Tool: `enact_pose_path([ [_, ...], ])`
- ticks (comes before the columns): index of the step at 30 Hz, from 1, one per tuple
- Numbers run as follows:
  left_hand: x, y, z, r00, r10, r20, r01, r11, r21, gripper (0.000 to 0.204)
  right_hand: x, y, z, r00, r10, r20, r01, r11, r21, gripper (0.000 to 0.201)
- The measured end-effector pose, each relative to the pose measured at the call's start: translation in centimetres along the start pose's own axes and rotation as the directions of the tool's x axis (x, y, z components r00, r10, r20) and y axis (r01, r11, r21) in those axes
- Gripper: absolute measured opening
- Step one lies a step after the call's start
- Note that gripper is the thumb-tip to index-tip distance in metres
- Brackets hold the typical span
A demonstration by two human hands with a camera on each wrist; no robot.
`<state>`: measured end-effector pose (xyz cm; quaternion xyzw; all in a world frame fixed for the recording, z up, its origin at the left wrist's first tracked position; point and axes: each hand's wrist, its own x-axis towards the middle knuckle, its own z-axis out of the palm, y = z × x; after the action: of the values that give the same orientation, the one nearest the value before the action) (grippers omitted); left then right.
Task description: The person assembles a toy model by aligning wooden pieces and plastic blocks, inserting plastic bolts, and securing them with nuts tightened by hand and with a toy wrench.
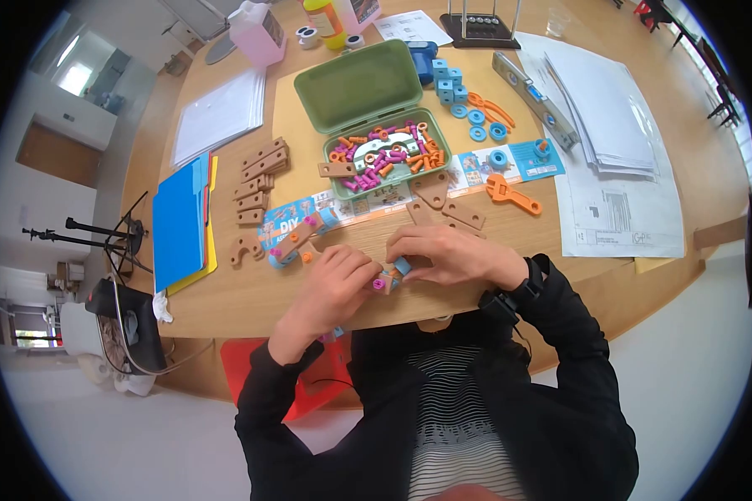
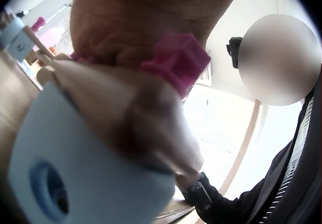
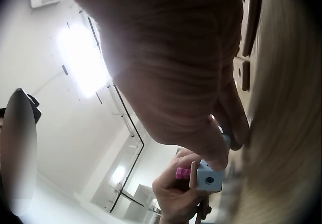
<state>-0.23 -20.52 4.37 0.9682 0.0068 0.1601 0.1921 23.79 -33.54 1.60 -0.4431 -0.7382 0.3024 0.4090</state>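
Both hands meet over the table's near edge at a small toy assembly. The left hand [image 1: 332, 285] grips its brown perforated strip [image 3: 193, 174], with a pink bolt [image 3: 183, 173] sticking out beside the fingers. Against the strip's other face sits a light blue cube block [image 3: 210, 176] with a round hole. The right hand [image 1: 453, 252] pinches this blue block, its fingertips at the block's upper side in the right wrist view. Just left of the left hand lies another built piece [image 1: 292, 238], a brown strip with pink bolts and blue blocks.
A green box [image 1: 359, 83] stands lid-up behind the hands, full of pink and orange bolts. Brown strips [image 1: 263, 159] lie at left, an orange wrench [image 1: 511, 197] at right. Beyond are blue cubes [image 1: 448, 83], a level [image 1: 535, 98] and papers [image 1: 597, 108]. Blue folders [image 1: 180, 225] lie far left.
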Motion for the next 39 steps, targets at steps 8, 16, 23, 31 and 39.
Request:
enact_pose_path([
  [8, -0.2, 0.0, -0.2, 0.999, -0.019, -0.032, 0.018, 0.999, -0.026, 0.044, 0.1, 0.0, 0.2, 1.000, -0.009, 0.016, 0.008, 0.998, 0.057, 0.045],
  [16, -0.2, -0.2, -0.2, 0.998, -0.034, -0.058, 0.033, 0.999, -0.025, 0.044, 0.0, -0.2, 0.1, 0.991, 0.133, -0.008, -0.131, 0.986, 0.102, 0.040],
  [23, -0.3, -0.4, -0.5, 0.993, -0.039, -0.112, 0.037, 0.999, -0.015, 0.039, 0.3, -0.8, -0.3, 0.995, 0.059, -0.079, -0.057, 0.998, 0.018, 0.040],
  [31, -0.4, -0.4, -0.6, 0.980, -0.073, -0.184, 0.067, 0.997, -0.039, 0.041, 0.2, -0.1, 0.0, 0.991, 0.062, -0.116, -0.046, 0.989, 0.141, 0.033],
  [39, -0.4, -0.4, -0.7, 0.976, -0.074, -0.207, 0.069, 0.997, -0.028, 0.040, 0.3, -1.1, 0.2, 0.930, 0.359, -0.072, -0.307, 0.872, 0.380, 0.026],
])
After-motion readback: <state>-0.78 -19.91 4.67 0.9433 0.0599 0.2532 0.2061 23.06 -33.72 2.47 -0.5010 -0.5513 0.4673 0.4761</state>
